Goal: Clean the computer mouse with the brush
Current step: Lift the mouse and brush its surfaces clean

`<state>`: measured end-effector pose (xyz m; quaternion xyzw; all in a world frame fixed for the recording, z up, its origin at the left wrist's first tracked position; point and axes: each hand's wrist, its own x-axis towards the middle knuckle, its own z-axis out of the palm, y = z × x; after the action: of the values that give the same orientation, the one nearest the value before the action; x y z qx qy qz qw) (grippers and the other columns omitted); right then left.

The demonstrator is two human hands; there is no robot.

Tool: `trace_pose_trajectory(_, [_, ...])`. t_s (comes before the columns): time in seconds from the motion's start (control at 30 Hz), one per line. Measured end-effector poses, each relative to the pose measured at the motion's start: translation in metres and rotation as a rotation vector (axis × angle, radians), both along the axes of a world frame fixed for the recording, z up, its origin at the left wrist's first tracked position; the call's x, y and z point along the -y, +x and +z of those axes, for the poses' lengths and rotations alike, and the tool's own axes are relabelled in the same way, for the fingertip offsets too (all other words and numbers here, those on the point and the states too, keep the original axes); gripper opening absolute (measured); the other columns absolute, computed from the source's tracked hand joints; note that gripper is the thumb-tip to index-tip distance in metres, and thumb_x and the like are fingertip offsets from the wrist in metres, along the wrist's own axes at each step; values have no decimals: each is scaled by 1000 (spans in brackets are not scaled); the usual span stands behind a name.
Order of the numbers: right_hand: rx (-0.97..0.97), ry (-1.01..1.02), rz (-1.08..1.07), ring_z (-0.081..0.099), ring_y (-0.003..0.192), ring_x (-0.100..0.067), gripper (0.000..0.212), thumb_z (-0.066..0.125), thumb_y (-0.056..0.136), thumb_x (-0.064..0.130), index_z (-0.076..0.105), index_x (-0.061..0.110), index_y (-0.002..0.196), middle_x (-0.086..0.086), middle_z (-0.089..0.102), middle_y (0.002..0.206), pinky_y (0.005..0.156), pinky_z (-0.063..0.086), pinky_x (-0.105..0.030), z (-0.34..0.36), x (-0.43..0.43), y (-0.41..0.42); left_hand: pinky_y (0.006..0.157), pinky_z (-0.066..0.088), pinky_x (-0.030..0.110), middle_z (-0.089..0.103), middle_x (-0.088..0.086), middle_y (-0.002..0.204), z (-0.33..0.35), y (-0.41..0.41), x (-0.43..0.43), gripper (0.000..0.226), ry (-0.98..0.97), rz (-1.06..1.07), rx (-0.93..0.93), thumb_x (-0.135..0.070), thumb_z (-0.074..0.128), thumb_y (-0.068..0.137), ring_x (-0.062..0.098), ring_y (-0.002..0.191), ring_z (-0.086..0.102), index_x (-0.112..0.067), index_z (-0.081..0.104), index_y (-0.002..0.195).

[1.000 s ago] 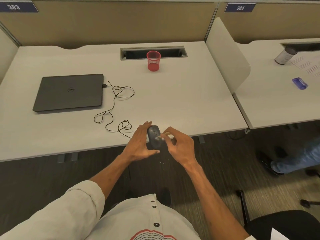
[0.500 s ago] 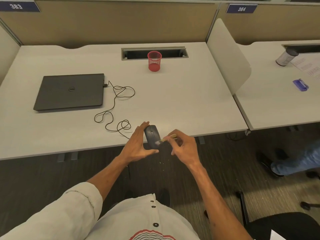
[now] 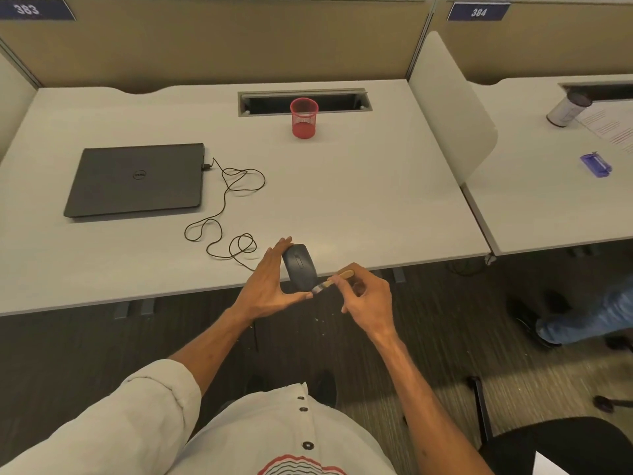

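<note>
You're working at the near edge of the surface [image 3: 342,186]. The cable [image 3: 219,231] is looping just left of your left hand [image 3: 270,286], blocking a low sweep that way. Laptop [image 3: 137,180] is sitting far left, red cup [image 3: 303,118] well back. Right of your right hand [image 3: 370,299], the surface is lying open up to the divider [image 3: 448,108].

even, soft overhead light, faint shadows, mild glare on the desk [image 3: 359,186], wide-angle bending at edges, slightly soft focus.

Closed laptop [image 3: 137,180] on desk [image 3: 359,200], red mesh cup [image 3: 303,118] near cable slot [image 3: 305,102], purple stapler [image 3: 596,165] on neighbouring desk.
</note>
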<state>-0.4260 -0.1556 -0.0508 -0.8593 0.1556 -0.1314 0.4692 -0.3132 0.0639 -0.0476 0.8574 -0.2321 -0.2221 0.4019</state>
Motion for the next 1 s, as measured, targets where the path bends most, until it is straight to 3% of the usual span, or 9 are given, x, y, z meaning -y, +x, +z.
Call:
trace_pose_trajectory(0.13, [89, 23, -66, 75, 65, -5, 12, 69, 101, 54, 66, 60, 111, 33, 72, 101, 62, 64, -22, 11, -2, 8, 134, 30, 52, 18, -5, 179, -1, 0, 1, 133, 8, -9, -5, -65, 89, 69, 22, 164, 26, -25, 13, 171])
trace_pose_trajectory(0.3, [-2, -23, 8, 75, 62, -6, 10, 72, 102, 48, 71, 43, 111, 28, 74, 94, 64, 67, -29, 9, -3, 13, 133, 28, 46, 18, -4, 179, -1, -1, 3, 132, 5, 19, 4, -65, 87, 69, 22, 164, 27, -24, 15, 170])
trace_pose_trajectory(0.47, [-78, 13, 95, 74, 67, -13, 8, 76, 100, 46, 74, 38, 100, 18, 76, 85, 63, 68, -32, 10, -4, 7, 134, 27, 48, 19, -2, 179, 0, 2, 2, 133, 6, 17, -7, -67, 86, 67, 23, 164, 26, -24, 14, 170])
trace_pose_trajectory(0.63, [10, 262, -11, 75, 57, -19, 8, 78, 101, 34, 75, 38, 96, 18, 78, 93, 58, 65, -26, 17, -7, 11, 135, 27, 53, 17, -4, 180, 0, 1, 1, 132, 23, 8, 11, -68, 85, 69, 22, 165, 24, -23, 14, 171])
trace_pose_trajectory(1.0, [-81, 109, -253, 74, 54, -9, 9, 75, 101, 41, 74, 33, 103, 18, 75, 88, 69, 67, -33, 2, -8, 12, 137, 21, 47, 15, -4, 181, 1, 1, -5, 136, 34, 9, 40, -70, 86, 68, 21, 167, 21, -22, 11, 171])
